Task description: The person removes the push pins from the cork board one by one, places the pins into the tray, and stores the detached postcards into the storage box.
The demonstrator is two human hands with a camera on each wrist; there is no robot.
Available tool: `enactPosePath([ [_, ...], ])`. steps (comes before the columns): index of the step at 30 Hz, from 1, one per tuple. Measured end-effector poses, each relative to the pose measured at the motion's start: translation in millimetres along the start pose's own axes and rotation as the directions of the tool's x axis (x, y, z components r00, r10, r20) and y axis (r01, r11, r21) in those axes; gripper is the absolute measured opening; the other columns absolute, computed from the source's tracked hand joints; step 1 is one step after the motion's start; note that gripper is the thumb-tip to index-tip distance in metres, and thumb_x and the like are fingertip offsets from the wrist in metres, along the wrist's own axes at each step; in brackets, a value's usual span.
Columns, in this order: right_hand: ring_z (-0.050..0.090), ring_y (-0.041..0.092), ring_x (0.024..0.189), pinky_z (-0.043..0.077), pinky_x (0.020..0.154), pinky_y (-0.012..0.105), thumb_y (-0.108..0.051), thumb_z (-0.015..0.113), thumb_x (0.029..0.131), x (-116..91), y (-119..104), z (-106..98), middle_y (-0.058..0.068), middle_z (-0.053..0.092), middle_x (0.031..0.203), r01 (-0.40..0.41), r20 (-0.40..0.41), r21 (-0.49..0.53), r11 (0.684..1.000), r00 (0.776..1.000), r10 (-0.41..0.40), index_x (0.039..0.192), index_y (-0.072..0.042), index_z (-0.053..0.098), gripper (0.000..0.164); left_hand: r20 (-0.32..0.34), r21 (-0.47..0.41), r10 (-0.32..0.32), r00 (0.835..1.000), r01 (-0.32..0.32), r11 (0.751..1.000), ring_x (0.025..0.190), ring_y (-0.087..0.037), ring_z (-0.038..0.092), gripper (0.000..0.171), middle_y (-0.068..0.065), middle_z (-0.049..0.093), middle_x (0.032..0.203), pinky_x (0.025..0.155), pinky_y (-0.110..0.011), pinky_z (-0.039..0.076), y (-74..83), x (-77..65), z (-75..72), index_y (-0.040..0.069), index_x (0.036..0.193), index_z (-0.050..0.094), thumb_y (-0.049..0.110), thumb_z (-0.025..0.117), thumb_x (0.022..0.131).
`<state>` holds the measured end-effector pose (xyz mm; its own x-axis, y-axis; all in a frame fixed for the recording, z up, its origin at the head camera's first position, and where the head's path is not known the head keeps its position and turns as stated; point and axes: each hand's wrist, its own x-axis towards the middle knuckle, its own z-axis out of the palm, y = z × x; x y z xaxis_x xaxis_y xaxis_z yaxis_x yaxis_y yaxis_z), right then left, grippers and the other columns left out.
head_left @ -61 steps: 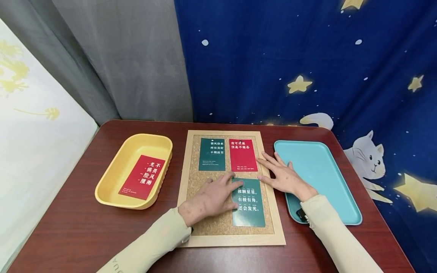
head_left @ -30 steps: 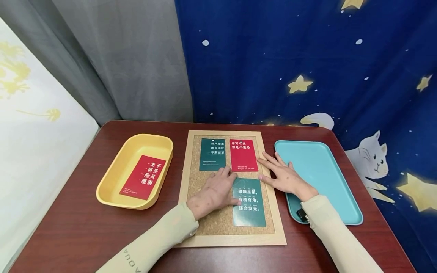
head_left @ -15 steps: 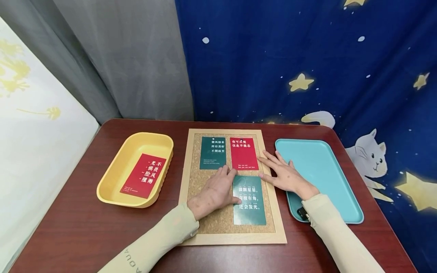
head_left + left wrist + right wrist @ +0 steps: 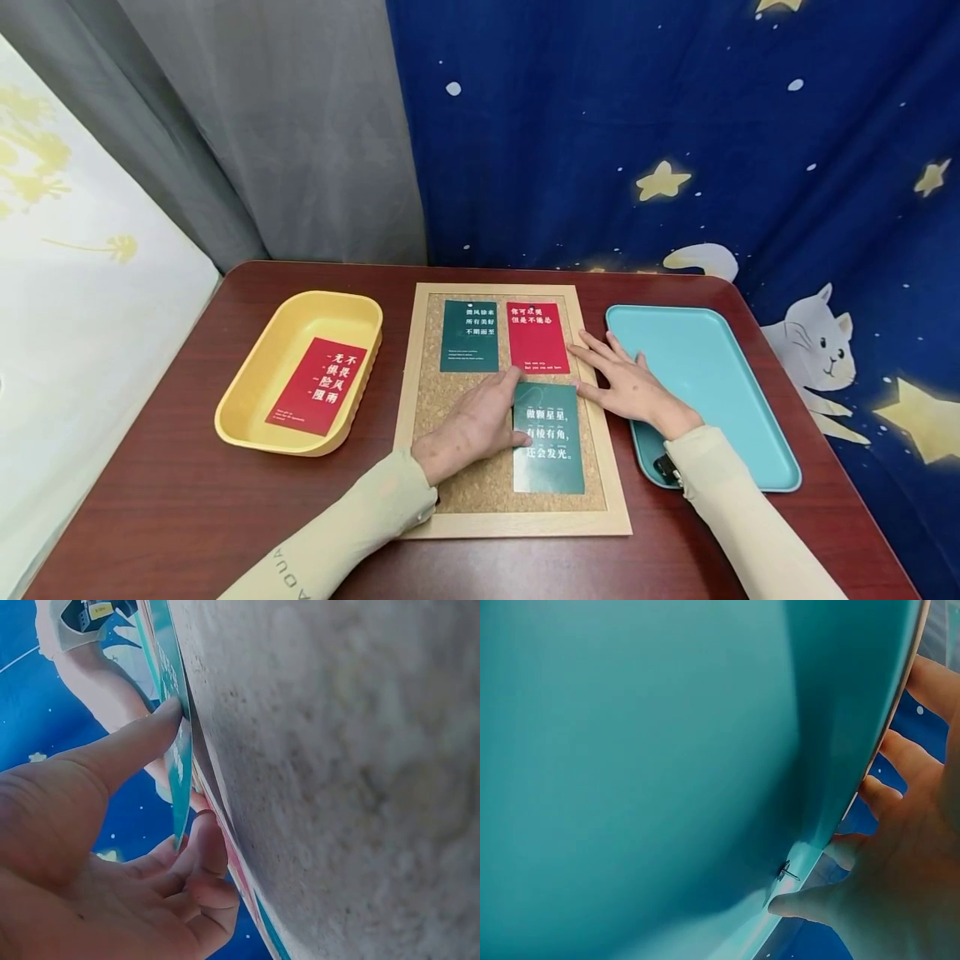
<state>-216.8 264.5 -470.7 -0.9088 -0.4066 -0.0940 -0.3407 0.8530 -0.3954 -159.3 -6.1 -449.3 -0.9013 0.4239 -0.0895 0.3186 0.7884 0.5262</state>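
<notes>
A wooden-framed cork board (image 4: 465,500) lies on the table. My left hand (image 4: 476,421) holds the lower teal card (image 4: 547,475) by its edges, thumb at the left side and curled fingers near the top left corner. In the left wrist view, the card (image 4: 178,765) stands slightly off the cork between thumb and fingers. My right hand (image 4: 626,385) rests with spread, straight fingers on the board's right frame. Above, a teal card (image 4: 468,350) and a red card (image 4: 536,346) are pinned to the cork, each with a tack at its top.
Left of the board stands a yellow bin (image 4: 232,400) with a red card (image 4: 318,387) inside. A turquoise tray (image 4: 712,375) lies at the right, under my right forearm. One thumbtack (image 4: 784,871) shows near the tray's rim in the right wrist view.
Over two seconds my left hand has shifted slightly right, its fingers drawing back from over the lower teal card to its top left corner. My right hand has stayed in place.
</notes>
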Motion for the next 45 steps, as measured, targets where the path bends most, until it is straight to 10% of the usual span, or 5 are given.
enactPosePath([
  [12, 0.004, 0.045, 0.163, 0.003, 0.114, 0.088, -0.028, 0.065, 0.100, -0.4, -0.3, -0.9, 0.003, 0.018, 0.177, -0.009, 0.012, 0.009, 1.000, 1.000, 0.008, 0.162, -0.030, 0.038, 0.068, -0.042, -0.094, 0.032, 0.999, -0.036, 0.995, 0.086, -0.013, 0.055, 0.084, -0.001, 0.061, 0.104, 0.073, -0.026, 0.050, -0.3, -1.2, -1.6, 0.021, 0.143, 0.044, 0.026, 0.095, 0.077],
  [27, 0.004, 0.048, 0.162, 0.003, 0.114, 0.089, -0.021, 0.066, 0.098, -0.2, -0.5, -0.6, 0.005, 0.018, 0.177, -0.003, 0.007, 0.023, 1.000, 1.000, 0.002, 0.162, -0.029, 0.039, 0.071, -0.090, -0.250, 0.085, 0.992, -0.105, 0.963, 0.077, -0.010, 0.065, 0.084, -0.001, 0.065, 0.087, 0.072, -0.020, 0.056, 0.6, 2.2, -4.6, 0.021, 0.146, 0.041, 0.007, 0.090, 0.080],
  [45, 0.003, 0.045, 0.163, 0.003, 0.114, 0.088, -0.030, 0.067, 0.100, 0.0, 0.2, -1.0, 0.003, 0.017, 0.177, -0.009, 0.017, 0.043, 0.999, 1.000, 0.008, 0.162, -0.031, 0.038, 0.068, -0.186, -0.395, 0.085, 0.979, -0.154, 0.906, 0.071, -0.009, 0.061, 0.091, -0.007, 0.058, 0.108, 0.068, -0.017, 0.058, -6.0, 4.1, -8.6, 0.029, 0.156, 0.040, -0.007, 0.081, 0.084],
])
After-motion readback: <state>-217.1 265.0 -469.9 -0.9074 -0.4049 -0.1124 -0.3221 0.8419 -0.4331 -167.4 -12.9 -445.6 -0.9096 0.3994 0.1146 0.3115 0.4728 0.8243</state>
